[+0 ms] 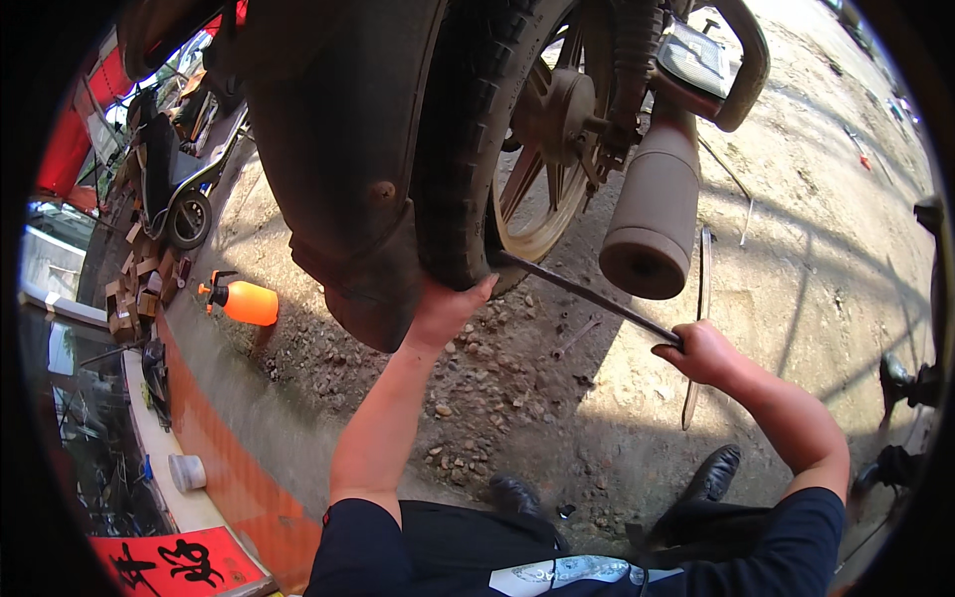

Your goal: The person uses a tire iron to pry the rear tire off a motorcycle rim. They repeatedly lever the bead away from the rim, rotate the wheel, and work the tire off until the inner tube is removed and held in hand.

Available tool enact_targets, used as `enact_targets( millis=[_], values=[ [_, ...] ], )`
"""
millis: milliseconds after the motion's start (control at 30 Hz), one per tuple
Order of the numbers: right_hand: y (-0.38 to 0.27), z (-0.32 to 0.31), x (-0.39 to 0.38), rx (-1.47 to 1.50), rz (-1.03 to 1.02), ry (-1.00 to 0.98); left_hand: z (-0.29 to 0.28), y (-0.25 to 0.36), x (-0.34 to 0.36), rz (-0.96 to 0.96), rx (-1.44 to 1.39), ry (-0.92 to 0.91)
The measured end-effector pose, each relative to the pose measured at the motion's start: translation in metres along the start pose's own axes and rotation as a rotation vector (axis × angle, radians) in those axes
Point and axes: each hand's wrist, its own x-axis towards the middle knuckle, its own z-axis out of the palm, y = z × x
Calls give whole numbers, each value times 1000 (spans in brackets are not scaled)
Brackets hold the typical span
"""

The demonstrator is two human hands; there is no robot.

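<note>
Left hand (445, 310) is pressed palm-up against the underside of the rear tyre (466, 149), fingers spread open along the tread, nothing gripped. Right hand (702, 351) is closed in a fist around the near end of a long dark tyre lever (587, 294), which runs from the fist toward 10 o'clock and is wedged in at the tyre's lower edge beside the spoked rim (542, 189).

Tyre is seen at 12 o'clock of the left hand, with the dark mudguard (343, 159) hanging just at 10 o'clock of it, its lower tip close to the wrist. Exhaust muffler (652, 214) is hung at 11 o'clock of the right hand, just above the lever, crowding that side. A second thin metal bar (701, 308) is laid on the ground near the right hand, at 12 o'clock of it.

An orange spray bottle (244, 301) is stood at 9 o'clock of the left hand, well apart. A parked scooter (174, 189) is seen farther out at 10 o'clock. Black shoes (617, 488) are planted on gravel at 6 o'clock, between the forearms.

Ground toward 2 o'clock is open concrete (816, 199); the left edge is closed off by an orange-painted kerb (214, 438).
</note>
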Motion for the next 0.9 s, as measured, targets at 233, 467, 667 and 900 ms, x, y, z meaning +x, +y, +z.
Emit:
enact_targets(
  millis=[233, 467, 667, 900],
  values=[
    [76, 4, 97, -350, -169, 366, 8, 26, -2, -60, 42, -38],
    [86, 13, 212, -156, -72, 602, 7, 48, 4, -72, 141, -37],
    [64, 71, 220, -141, -74, 660, 0, 59, 22, -29, 193, -41],
    [62, 93, 213, -130, -176, 690, 29, -28, -21, 57, -101, 143]
  ],
)
